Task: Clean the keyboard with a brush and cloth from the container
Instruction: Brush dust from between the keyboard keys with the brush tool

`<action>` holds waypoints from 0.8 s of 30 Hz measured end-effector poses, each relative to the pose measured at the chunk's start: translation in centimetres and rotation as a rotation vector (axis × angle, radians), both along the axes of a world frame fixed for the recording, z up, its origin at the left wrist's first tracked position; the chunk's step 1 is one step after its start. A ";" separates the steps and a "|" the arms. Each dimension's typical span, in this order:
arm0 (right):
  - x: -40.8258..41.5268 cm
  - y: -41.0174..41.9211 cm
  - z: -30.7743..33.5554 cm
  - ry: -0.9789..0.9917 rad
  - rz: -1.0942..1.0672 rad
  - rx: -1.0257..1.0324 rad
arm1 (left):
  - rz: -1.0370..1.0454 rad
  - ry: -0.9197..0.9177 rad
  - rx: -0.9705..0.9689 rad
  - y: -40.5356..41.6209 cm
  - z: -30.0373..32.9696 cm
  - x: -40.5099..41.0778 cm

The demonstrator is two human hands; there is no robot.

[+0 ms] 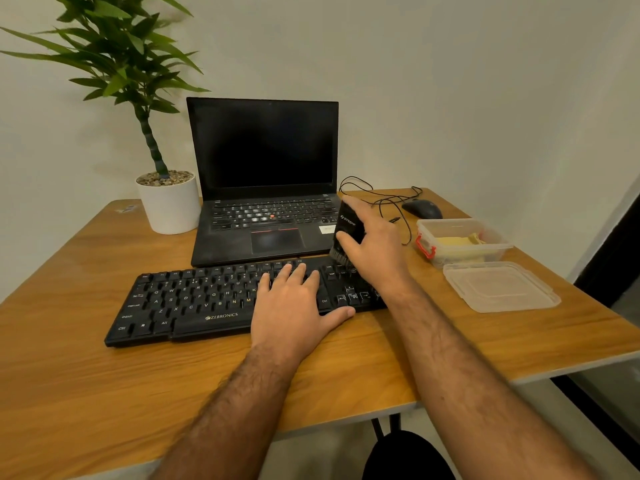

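A black keyboard [194, 299] lies across the wooden table [69, 375] in front of me. My left hand [294, 306] rests flat on its right-middle keys, fingers straight, thumb along the front edge. My right hand [374, 247] grips a black brush [348, 223] upright, its bristles touching the keys at the keyboard's far right end. A clear plastic container [426, 228] with red latches stands open at the right, with a yellow cloth [457, 241] inside it.
An open black laptop [266, 168] stands just behind the keyboard. A potted plant [169, 206] is at the back left. A black mouse [422, 208] and its cable lie at the back right. The container's clear lid [502, 287] rests near the table's right edge.
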State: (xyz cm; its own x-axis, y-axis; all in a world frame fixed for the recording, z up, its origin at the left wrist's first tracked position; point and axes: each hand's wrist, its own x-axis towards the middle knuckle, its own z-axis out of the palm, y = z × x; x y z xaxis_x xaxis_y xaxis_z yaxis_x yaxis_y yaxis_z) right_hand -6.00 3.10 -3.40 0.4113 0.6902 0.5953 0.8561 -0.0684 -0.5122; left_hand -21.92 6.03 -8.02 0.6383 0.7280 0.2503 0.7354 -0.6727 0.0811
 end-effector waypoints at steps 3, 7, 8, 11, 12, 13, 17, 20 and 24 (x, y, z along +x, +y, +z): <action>0.1 0.1 -0.2 0.003 0.059 -0.095 | 0.003 0.001 -0.001 0.1 -0.1 0.0; 1.2 -1.2 0.4 0.077 -0.007 -0.078 | 0.001 -0.004 -0.009 0.0 0.0 0.0; 1.1 -1.3 0.4 0.079 -0.035 -0.041 | 0.002 -0.004 -0.010 0.0 0.0 0.0; 0.5 -0.8 0.2 0.055 -0.046 0.020 | 0.002 0.003 0.000 -0.1 0.0 0.0; 0.2 -0.6 0.0 0.065 -0.009 0.003 | 0.003 0.003 0.003 -0.1 0.0 -0.1; 0.0 -0.4 -0.2 0.076 0.033 -0.026 | 0.004 0.002 0.001 -0.1 0.0 -0.1; 0.6 -0.8 -0.1 0.071 0.070 -0.137 | 0.003 0.000 -0.001 0.0 0.1 0.0; 1.1 -1.5 0.3 0.080 -0.015 -0.090 | 0.003 -0.003 -0.010 0.0 0.1 0.0; 0.9 -0.8 0.4 0.044 -0.062 0.005 | 0.002 0.006 -0.019 0.0 0.2 -0.1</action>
State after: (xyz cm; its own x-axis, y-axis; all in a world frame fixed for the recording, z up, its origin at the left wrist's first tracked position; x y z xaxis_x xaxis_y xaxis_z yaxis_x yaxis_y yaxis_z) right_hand -5.13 2.27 -2.96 0.4792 0.6596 0.5790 0.8268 -0.1179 -0.5500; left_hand -21.99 5.99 -7.85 0.6383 0.7337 0.2328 0.7372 -0.6697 0.0894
